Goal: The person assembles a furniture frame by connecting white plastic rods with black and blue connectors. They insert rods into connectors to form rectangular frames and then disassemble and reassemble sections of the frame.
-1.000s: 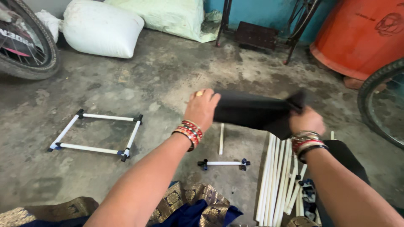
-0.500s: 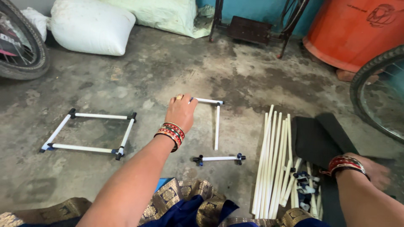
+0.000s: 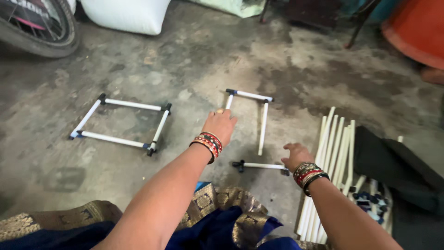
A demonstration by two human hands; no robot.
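Pipe frames and loose pipes on the floor

One finished square frame (image 3: 121, 124), one unfinished frame (image 3: 249, 111), one short pipe with end fittings (image 3: 261, 165), one bundle of about seven loose white pipes (image 3: 330, 157), two hands.

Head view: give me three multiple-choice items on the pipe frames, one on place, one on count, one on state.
1. Where does the finished rectangular pipe frame lie? A left of the hands; B on the black cloth; C against the orange barrel.
2. How many black corner joints does it show? A two; B four; C six.
3. The half-built frame is: A closed; B open on its near side; C upright.

A: it lies left of the left hand.
B: one per corner.
B: the short pipe by the right hand lies apart.
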